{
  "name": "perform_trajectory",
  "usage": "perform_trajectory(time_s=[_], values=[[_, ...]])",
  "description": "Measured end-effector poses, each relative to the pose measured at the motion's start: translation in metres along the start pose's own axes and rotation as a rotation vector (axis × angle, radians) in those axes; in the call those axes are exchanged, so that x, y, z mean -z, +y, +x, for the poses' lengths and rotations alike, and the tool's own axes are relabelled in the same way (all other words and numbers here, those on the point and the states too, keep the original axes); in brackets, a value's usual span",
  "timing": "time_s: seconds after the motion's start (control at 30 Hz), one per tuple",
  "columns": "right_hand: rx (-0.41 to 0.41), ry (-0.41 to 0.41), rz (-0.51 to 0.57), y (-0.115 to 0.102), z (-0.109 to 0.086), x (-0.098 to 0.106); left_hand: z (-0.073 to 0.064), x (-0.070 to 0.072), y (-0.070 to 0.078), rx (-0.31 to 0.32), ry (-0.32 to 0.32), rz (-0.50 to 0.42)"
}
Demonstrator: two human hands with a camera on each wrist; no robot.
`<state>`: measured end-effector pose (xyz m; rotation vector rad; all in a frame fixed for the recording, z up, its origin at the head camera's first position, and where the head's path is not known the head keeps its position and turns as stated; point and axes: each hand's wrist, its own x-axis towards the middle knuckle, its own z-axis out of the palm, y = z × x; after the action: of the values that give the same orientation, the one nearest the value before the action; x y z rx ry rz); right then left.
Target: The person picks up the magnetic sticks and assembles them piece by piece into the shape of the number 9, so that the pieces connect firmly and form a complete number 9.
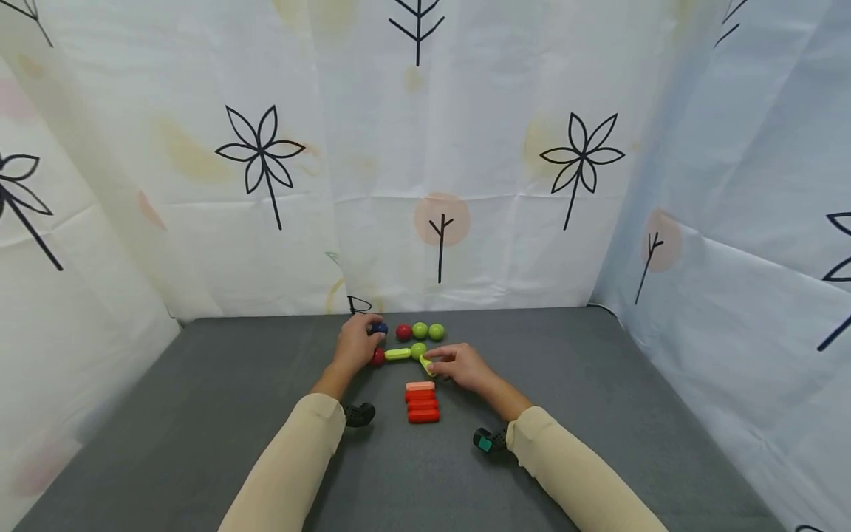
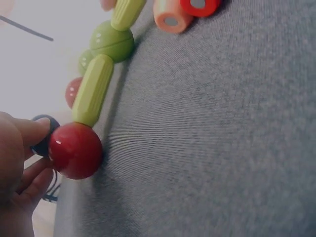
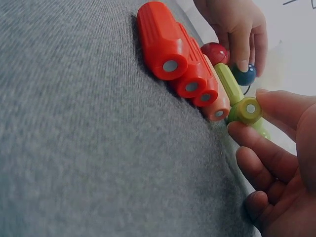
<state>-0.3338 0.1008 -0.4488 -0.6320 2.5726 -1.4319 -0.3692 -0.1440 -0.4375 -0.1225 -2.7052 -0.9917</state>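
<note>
At the far side of the table my left hand (image 1: 352, 343) pinches a dark blue ball (image 1: 380, 328) between thumb and fingers. Right beside that hand sits a red ball (image 2: 75, 151), with a yellow-green ridged stick (image 2: 93, 91) running from it to a green ball (image 1: 418, 350). My right hand (image 1: 462, 366) pinches a second yellow-green stick (image 1: 426, 364) between thumb and forefinger. One end of this stick is at the green ball; its other end shows a round metal disc (image 3: 251, 108) in the right wrist view. The remaining right fingers are loosely bent.
Behind the chain, another red ball (image 1: 403, 332) and two green balls (image 1: 428, 332) stand in a row. Nearer me lie several red sticks (image 1: 423, 417) and one peach stick (image 1: 420, 386), side by side. A patterned white curtain (image 1: 492, 251) rises beyond the grey table (image 1: 219, 414).
</note>
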Motion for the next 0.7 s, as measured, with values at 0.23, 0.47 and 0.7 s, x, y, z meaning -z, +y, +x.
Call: perform_trajectory(time_s=[0.23,0.47,0.7], values=[[-0.032,0.017,0.034,-0.004,0.003,-0.004,-0.007,0.008,0.006,-0.043,0.015,-0.066],[-0.054,0.028,0.087,-0.007,0.005,-0.005,-0.017,0.010,0.012,-0.091,-0.005,-0.103],[-0.055,0.027,0.127,-0.007,0.006,-0.005,-0.032,0.009,0.017,-0.145,-0.025,-0.121]])
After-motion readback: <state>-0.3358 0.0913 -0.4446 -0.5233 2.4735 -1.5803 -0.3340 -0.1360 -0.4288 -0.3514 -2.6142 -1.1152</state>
